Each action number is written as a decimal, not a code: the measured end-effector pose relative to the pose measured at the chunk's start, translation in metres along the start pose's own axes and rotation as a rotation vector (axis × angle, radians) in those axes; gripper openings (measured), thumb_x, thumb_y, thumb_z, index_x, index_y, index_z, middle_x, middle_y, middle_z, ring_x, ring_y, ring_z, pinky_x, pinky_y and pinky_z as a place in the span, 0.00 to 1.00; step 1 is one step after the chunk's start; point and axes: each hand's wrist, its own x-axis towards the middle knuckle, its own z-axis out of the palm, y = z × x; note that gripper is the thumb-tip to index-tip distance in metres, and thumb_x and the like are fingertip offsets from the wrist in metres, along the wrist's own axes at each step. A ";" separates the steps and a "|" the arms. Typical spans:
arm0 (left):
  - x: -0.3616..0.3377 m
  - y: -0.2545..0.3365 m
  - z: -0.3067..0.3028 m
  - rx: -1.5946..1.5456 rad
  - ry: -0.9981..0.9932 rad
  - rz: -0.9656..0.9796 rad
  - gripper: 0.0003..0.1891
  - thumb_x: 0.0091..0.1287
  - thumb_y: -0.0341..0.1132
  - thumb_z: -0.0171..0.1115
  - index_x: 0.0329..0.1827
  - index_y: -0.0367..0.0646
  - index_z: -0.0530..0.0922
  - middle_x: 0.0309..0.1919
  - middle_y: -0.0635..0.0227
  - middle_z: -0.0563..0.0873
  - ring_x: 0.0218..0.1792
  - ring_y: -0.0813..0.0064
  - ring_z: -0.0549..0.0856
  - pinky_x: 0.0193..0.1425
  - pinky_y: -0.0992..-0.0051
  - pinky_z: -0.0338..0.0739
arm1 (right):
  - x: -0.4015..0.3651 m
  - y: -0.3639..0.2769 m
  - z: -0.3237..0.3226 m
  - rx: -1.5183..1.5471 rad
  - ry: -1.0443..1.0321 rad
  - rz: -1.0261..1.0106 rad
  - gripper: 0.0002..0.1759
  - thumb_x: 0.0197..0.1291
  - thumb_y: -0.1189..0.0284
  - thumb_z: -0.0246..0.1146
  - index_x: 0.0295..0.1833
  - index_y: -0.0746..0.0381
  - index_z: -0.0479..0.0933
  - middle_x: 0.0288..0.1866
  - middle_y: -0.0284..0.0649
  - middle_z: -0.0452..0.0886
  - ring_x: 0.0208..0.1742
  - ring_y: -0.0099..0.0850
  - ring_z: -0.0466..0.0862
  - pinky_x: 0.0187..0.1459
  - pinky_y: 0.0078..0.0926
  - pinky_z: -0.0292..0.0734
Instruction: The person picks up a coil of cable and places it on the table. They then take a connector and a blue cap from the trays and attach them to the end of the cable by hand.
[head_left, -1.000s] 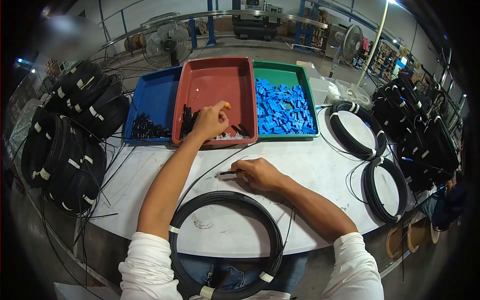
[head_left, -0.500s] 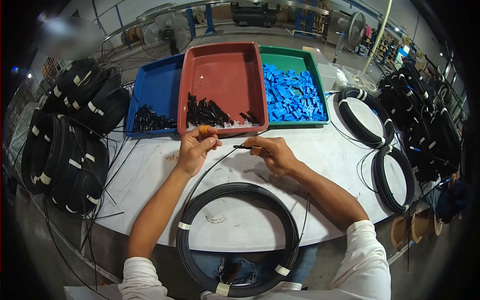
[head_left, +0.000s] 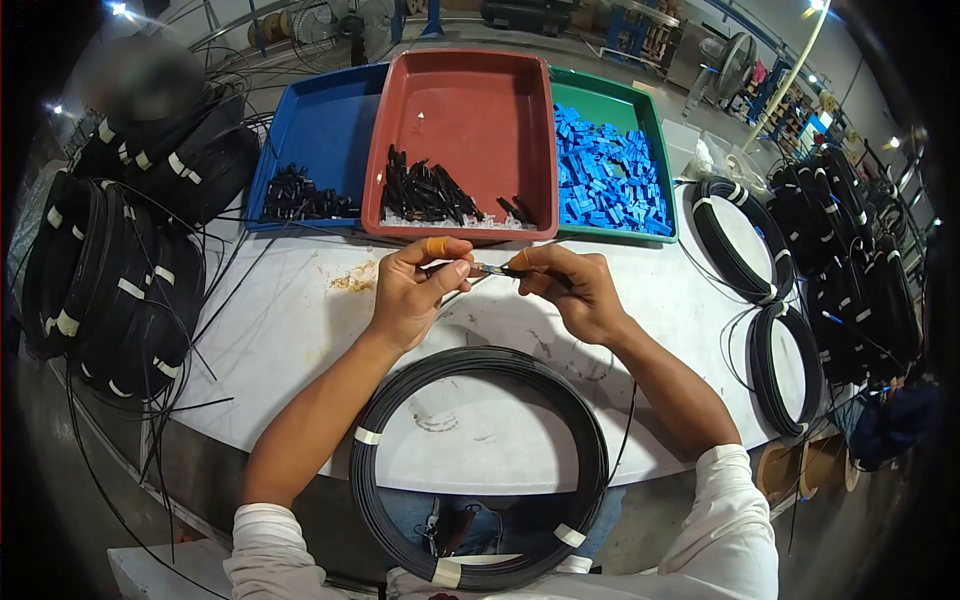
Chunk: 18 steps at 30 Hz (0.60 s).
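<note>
My left hand (head_left: 415,295) and my right hand (head_left: 580,295) meet above the table, both pinched closed on a small cable connector (head_left: 493,269). Its exposed part looks pale and bluish, with a black section by my right fingertips. Fingers hide most of it. An orange cover wraps a finger on each hand. Below them, a coil of black cable (head_left: 595,430), bound with white tape, overhangs the table's near edge. One strand from the coil rises toward my right forearm.
Beyond my hands stand a blue tray (head_left: 320,110) and a red tray (head_left: 460,85) with black parts, and a green tray (head_left: 640,110) with blue pieces. Cable coils (head_left: 130,280) pile up at left. More coils (head_left: 785,370) lie on the white table (head_left: 300,340) at right.
My left hand has moved right and closed in on the piece at my right hand; the two were apart before. The view has tilted slightly, shifting the trays up and right.
</note>
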 end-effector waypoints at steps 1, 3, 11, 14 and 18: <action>-0.001 -0.001 0.001 -0.001 0.002 -0.003 0.12 0.66 0.22 0.66 0.52 0.36 0.83 0.44 0.63 0.88 0.46 0.69 0.89 0.48 0.76 0.85 | 0.000 0.000 0.000 -0.013 0.007 -0.013 0.24 0.53 0.94 0.50 0.52 0.67 0.80 0.30 0.42 0.84 0.33 0.31 0.84 0.45 0.24 0.79; -0.002 -0.001 0.003 0.010 0.022 0.022 0.12 0.66 0.22 0.67 0.52 0.36 0.83 0.44 0.62 0.88 0.46 0.70 0.89 0.48 0.76 0.85 | 0.000 -0.001 0.002 -0.023 0.017 -0.026 0.24 0.53 0.94 0.51 0.52 0.67 0.80 0.30 0.42 0.84 0.33 0.30 0.84 0.45 0.24 0.79; -0.003 -0.001 -0.001 0.092 -0.006 0.023 0.11 0.66 0.22 0.67 0.51 0.36 0.83 0.43 0.62 0.87 0.43 0.74 0.87 0.48 0.75 0.84 | -0.002 -0.004 0.002 -0.038 -0.009 -0.026 0.21 0.56 0.93 0.53 0.52 0.65 0.79 0.29 0.41 0.83 0.32 0.30 0.84 0.42 0.25 0.79; -0.003 -0.002 -0.004 0.072 -0.028 0.035 0.11 0.65 0.22 0.67 0.51 0.36 0.83 0.43 0.62 0.86 0.41 0.75 0.86 0.48 0.75 0.83 | -0.001 -0.004 0.001 -0.015 -0.004 -0.046 0.21 0.57 0.93 0.53 0.53 0.65 0.79 0.29 0.41 0.83 0.32 0.30 0.84 0.42 0.25 0.79; -0.004 -0.002 -0.001 0.109 -0.005 0.025 0.11 0.65 0.22 0.67 0.51 0.36 0.83 0.42 0.62 0.87 0.40 0.76 0.86 0.47 0.75 0.83 | -0.002 -0.006 0.001 -0.023 -0.020 -0.036 0.21 0.56 0.93 0.53 0.52 0.65 0.79 0.29 0.41 0.83 0.32 0.30 0.84 0.42 0.26 0.80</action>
